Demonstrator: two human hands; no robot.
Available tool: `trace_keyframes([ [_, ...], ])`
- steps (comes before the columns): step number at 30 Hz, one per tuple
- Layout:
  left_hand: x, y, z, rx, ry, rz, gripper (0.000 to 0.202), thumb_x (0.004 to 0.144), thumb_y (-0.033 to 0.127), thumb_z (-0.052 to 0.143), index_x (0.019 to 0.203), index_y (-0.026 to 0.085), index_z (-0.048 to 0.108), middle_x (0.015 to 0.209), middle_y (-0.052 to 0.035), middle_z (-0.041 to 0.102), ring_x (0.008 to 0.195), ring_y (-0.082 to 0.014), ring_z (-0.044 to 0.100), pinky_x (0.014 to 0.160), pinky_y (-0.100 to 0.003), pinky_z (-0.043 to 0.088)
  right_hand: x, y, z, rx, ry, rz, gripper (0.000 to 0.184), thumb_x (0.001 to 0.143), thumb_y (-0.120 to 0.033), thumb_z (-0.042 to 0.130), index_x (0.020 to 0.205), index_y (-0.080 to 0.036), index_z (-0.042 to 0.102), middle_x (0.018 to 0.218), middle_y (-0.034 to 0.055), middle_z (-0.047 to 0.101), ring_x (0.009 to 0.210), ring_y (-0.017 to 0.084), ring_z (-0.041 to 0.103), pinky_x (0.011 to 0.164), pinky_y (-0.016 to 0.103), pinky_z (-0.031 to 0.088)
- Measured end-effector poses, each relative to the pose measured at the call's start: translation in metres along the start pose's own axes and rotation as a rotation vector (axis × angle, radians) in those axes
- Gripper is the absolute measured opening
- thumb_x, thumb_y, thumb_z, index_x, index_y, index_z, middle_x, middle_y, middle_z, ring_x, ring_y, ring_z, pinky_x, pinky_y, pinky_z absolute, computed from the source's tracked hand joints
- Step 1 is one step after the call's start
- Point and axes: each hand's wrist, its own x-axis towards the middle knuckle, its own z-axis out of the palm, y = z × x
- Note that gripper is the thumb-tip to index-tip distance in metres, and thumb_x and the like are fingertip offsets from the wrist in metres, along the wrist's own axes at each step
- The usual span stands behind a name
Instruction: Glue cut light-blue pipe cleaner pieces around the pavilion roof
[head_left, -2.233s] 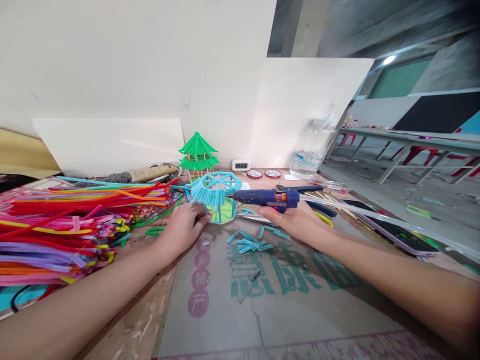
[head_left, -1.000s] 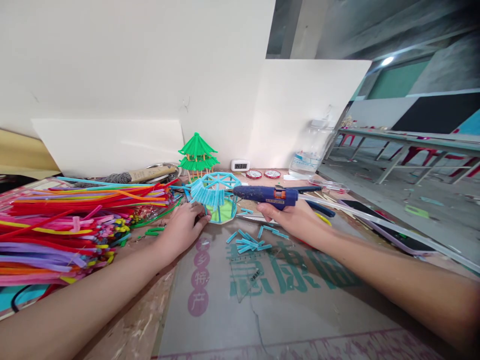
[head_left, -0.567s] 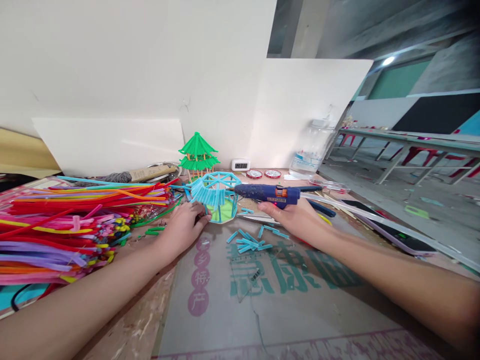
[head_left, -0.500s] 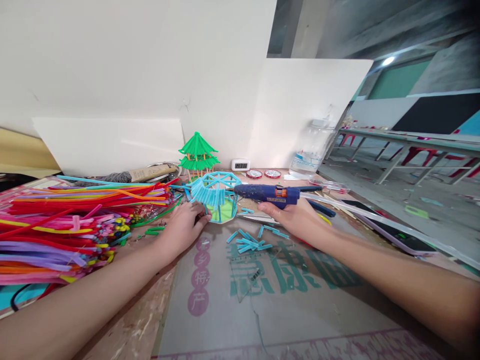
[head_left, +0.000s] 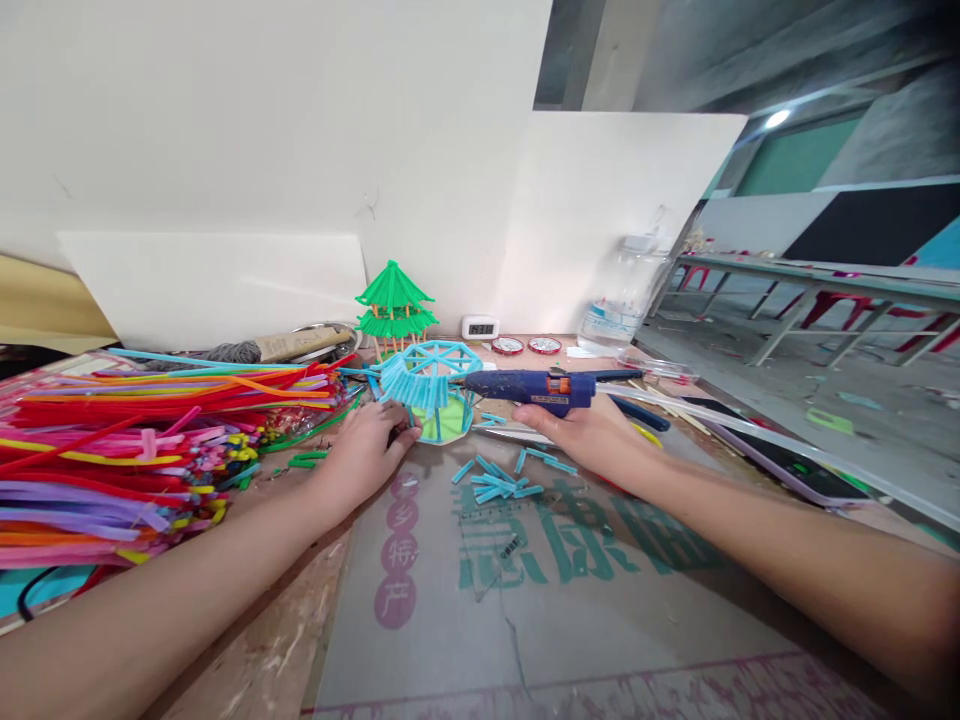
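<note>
My right hand (head_left: 581, 437) is closed around a blue hot glue gun (head_left: 529, 386), whose nozzle points left and touches the rim of a small light-blue pavilion model (head_left: 433, 384) built of fuzzy sticks. The model stands on a green base. My left hand (head_left: 365, 453) rests on the table against the model's left foot, its fingers curled at the base. Several short light-blue stick pieces (head_left: 499, 480) lie scattered just in front of the model, between my hands.
A big heap of coloured fuzzy sticks (head_left: 142, 440) fills the left side. A finished green pavilion (head_left: 394, 308), a small clock (head_left: 480, 327), two round red lids (head_left: 526, 346) and a plastic bottle (head_left: 622, 300) stand along the back. A phone (head_left: 787, 460) lies at right.
The glue gun's nozzle has crept left toward the blue model's rim, from a small gap to touching it. My left hand has stayed at the model's base.
</note>
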Motion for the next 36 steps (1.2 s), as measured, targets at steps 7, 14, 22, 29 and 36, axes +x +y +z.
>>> trace_keyframes([
  [7, 0.000, -0.001, 0.001, 0.008, -0.002, 0.005, 0.028, 0.095, 0.036, 0.046, 0.074, 0.019, 0.054, 0.083, -0.0056, 0.061, 0.083, -0.0218, 0.055, 0.073, -0.033, 0.038, -0.002, -0.002, -0.002, -0.014, 0.003, 0.042, 0.030, 0.086, -0.038, 0.059, 0.109, -0.022, 0.071, 0.112, 0.0016, 0.073, 0.107, 0.026, 0.068, 0.096, 0.040, 0.055],
  [14, 0.000, -0.001, 0.001, 0.002, 0.005, 0.004, 0.029, 0.095, 0.037, 0.046, 0.074, 0.018, 0.054, 0.083, -0.0056, 0.061, 0.082, -0.0216, 0.055, 0.073, -0.033, 0.038, -0.002, -0.001, -0.002, -0.110, 0.004, 0.006, 0.034, 0.088, -0.040, 0.057, 0.115, -0.025, 0.069, 0.112, 0.0009, 0.073, 0.108, 0.026, 0.067, 0.097, 0.041, 0.053],
  [22, -0.001, -0.002, 0.002, -0.001, 0.010, 0.002, 0.028, 0.094, 0.037, 0.046, 0.074, 0.019, 0.054, 0.083, -0.0052, 0.062, 0.082, -0.0218, 0.055, 0.073, -0.033, 0.038, -0.001, 0.006, -0.001, -0.235, 0.045, -0.029, 0.037, 0.087, -0.044, 0.058, 0.118, -0.027, 0.068, 0.116, 0.0012, 0.072, 0.112, 0.028, 0.064, 0.101, 0.044, 0.050],
  [29, 0.000, -0.001, 0.000, -0.001, 0.000, 0.006, 0.029, 0.095, 0.037, 0.045, 0.074, 0.019, 0.053, 0.082, -0.0056, 0.061, 0.082, -0.0218, 0.055, 0.073, -0.033, 0.038, -0.003, 0.004, -0.003, -0.225, -0.027, -0.012, 0.032, 0.086, -0.047, 0.059, 0.107, -0.028, 0.073, 0.101, 0.0007, 0.076, 0.100, 0.027, 0.069, 0.087, 0.038, 0.056],
  [36, -0.001, -0.001, 0.001, 0.001, 0.008, 0.005, 0.029, 0.094, 0.037, 0.046, 0.074, 0.019, 0.055, 0.082, -0.0059, 0.061, 0.082, -0.0219, 0.055, 0.073, -0.034, 0.039, -0.005, -0.006, -0.008, -0.144, -0.013, 0.069, 0.032, 0.088, -0.048, 0.052, 0.076, -0.023, 0.069, 0.049, -0.0022, 0.057, 0.060, 0.020, 0.062, 0.061, 0.032, 0.052],
])
